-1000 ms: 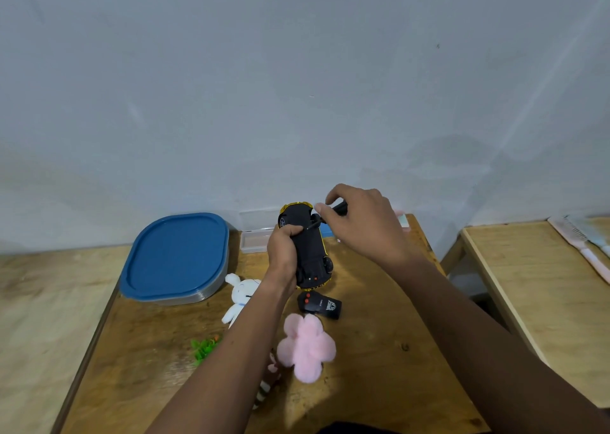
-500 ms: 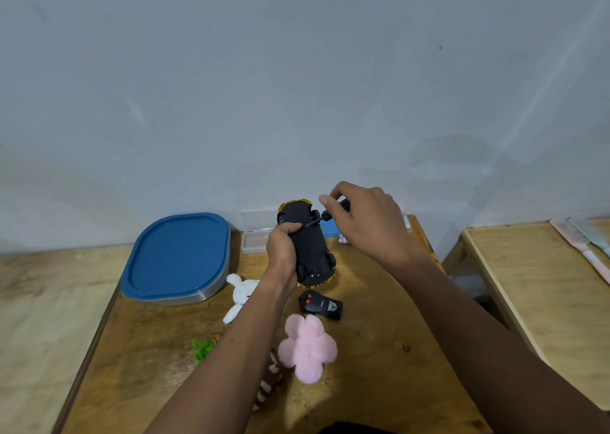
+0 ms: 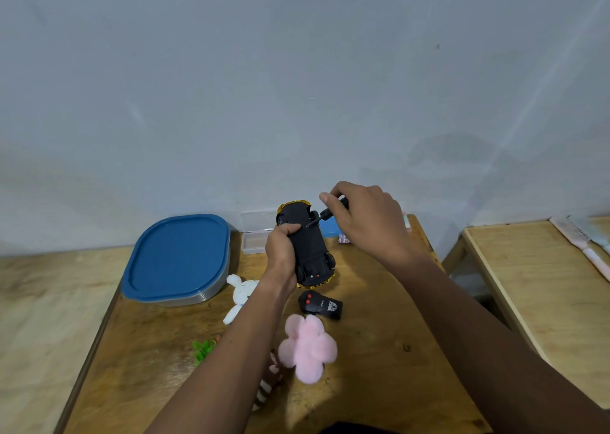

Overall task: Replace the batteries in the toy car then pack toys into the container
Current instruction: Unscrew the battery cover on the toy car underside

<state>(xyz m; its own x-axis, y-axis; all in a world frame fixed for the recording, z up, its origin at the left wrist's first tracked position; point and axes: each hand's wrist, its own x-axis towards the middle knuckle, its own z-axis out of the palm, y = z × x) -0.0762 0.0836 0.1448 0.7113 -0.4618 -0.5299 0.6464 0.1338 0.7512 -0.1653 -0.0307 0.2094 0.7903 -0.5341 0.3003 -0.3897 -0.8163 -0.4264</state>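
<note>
Both hands are busy. The left hand is wrapped round the toy car, holding it belly-up above the far middle of the tabletop. The right hand pinches a small screwdriver, its tip on the black underside.

The car looks like light, stiff plastic with a smooth shell. It is likely to twist under the turning tool, so a firm hold across the body between the wheels seems best.

Nearer lie a black remote control, a pink flower plush and a white bunny plush — the plushes soft and easy to pack. The container sits at the far left, apart from the car, with its blue lid on — that must come off before packing. A small clear box stands just behind the left hand.
</note>
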